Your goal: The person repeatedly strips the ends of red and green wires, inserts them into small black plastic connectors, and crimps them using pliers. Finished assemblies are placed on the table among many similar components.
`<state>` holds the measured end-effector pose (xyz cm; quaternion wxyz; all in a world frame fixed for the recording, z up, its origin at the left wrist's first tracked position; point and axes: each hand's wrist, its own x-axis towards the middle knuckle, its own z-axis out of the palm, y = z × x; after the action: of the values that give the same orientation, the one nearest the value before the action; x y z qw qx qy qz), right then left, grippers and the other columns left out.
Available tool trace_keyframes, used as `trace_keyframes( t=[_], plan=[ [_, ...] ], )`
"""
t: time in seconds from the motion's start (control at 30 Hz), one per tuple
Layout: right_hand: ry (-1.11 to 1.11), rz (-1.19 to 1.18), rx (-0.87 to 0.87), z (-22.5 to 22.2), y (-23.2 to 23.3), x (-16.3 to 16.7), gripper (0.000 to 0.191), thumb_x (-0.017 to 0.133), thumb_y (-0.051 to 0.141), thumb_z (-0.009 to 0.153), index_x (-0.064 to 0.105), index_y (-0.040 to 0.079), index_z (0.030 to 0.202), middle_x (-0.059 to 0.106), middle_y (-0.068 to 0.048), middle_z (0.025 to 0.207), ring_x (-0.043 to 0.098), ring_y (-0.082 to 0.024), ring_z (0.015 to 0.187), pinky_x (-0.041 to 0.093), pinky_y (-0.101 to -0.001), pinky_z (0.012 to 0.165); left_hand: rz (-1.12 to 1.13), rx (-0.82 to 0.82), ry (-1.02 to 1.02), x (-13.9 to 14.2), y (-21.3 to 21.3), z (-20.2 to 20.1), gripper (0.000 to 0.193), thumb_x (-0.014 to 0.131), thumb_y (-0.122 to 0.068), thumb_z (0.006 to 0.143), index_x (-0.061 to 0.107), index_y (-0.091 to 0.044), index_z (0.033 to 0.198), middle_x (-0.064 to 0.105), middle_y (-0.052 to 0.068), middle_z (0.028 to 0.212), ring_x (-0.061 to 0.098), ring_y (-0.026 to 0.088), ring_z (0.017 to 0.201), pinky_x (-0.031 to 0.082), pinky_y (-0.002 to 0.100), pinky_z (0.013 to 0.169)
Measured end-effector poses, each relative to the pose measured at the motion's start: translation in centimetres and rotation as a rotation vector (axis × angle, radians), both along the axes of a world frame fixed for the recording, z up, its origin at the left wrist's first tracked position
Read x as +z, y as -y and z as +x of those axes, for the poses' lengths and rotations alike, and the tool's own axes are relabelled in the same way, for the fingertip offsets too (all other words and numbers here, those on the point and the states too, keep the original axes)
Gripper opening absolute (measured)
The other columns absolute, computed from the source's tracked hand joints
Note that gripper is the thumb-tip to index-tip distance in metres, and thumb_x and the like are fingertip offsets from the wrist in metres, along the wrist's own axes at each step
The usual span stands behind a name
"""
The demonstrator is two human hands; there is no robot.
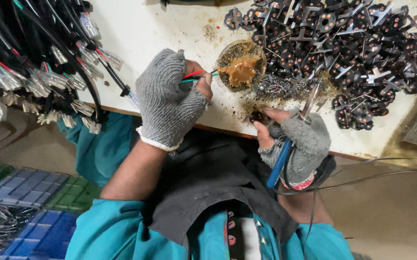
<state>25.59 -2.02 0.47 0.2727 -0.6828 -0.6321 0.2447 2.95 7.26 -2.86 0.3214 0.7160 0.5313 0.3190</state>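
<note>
Cable bundle (40,62) hangs over the bench (170,29) at far left, black leads with clear-sleeved ends; blue and green trays (30,192) lie below it.

Left hand (170,98), grey fingerless glove: thumb and fingers pinched on thin red and green wires (196,75). The stripped tips point into the small round tin (241,65) of brown paste, and look to be touching or just short of it; contact cannot be confirmed.

Judged step: dipping wire ends in paste. The next move probably needs the coated ends carried across to the right-hand tool without smearing.

Right hand (292,139), gloved, at the bench edge: fingers wrapped round a blue-handled tool (279,163), shaft rising toward the pile. Thumb and forefinger also pinch a small dark part (256,116); its shape is unclear.

Pile (348,53) of black parts with copper spots fills the right of the bench.

Hidden: tool tip lost against the pile; the tool's cord runs out of frame at right; wire origin covered by the left glove.
</note>
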Motion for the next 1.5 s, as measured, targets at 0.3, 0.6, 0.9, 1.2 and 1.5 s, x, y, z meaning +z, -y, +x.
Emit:
trace_keyframes(
  t=[0.3,0.6,0.9,1.2,1.5],
  plan=[
    [0.142,0.128,0.106,0.1,0.6,-1.3,0.025,0.091,0.020,0.082,0.073,0.011,0.097,0.072,-0.007,0.088,0.060,-0.032,0.078,0.044,-0.0435,0.073,0.003,0.010,-0.007,0.4,-0.3,0.4,0.019,0.082,-0.017,0.091,0.067,-0.007,0.092,0.061,0.010,0.083,0.063,0.029,0.077,0.051,0.039,0.070],
    [-0.278,-0.083,-0.031,-0.1,0.8,1.4,0.050,0.076,0.052,0.088,0.075,0.007,0.110,0.070,-0.005,0.091,0.068,-0.024,0.083,0.049,-0.0377,0.075,-0.152,-0.337,0.012,1.8,3.6,1.2,0.017,0.081,-0.021,0.077,0.071,-0.018,0.091,0.060,0.007,0.080,0.064,0.030,0.074,0.048,0.042,0.063],
    [-0.003,0.122,0.150,2.1,4.3,-1.3,0.059,0.065,0.059,0.090,0.076,0.006,0.112,0.065,-0.010,0.094,0.060,-0.033,0.092,0.046,-0.0448,0.085,-0.087,-0.407,-0.155,1.5,3.4,1.9,0.029,0.082,-0.025,0.069,0.069,-0.019,0.094,0.057,0.006,0.081,0.063,0.031,0.072,0.047,0.045,0.059],
    [-0.794,-0.435,-0.244,2.0,8.0,-1.4,0.039,0.076,0.039,0.089,0.072,0.005,0.109,0.061,-0.008,0.112,0.064,-0.028,0.095,0.052,-0.0427,0.077,-0.063,-0.346,-0.250,1.5,3.5,2.8,0.028,0.081,-0.025,0.072,0.065,-0.017,0.093,0.058,0.007,0.083,0.064,0.031,0.073,0.047,0.046,0.058],
    [-0.288,-0.441,-0.029,3.3,6.2,-3.8,0.034,0.076,0.038,0.090,0.072,0.007,0.104,0.063,-0.006,0.106,0.064,-0.026,0.090,0.051,-0.0412,0.074,-0.077,-0.362,-0.255,1.4,3.5,2.7,0.034,0.082,-0.029,0.070,0.064,-0.016,0.096,0.058,0.007,0.084,0.064,0.032,0.073,0.047,0.046,0.058]
  ],
)
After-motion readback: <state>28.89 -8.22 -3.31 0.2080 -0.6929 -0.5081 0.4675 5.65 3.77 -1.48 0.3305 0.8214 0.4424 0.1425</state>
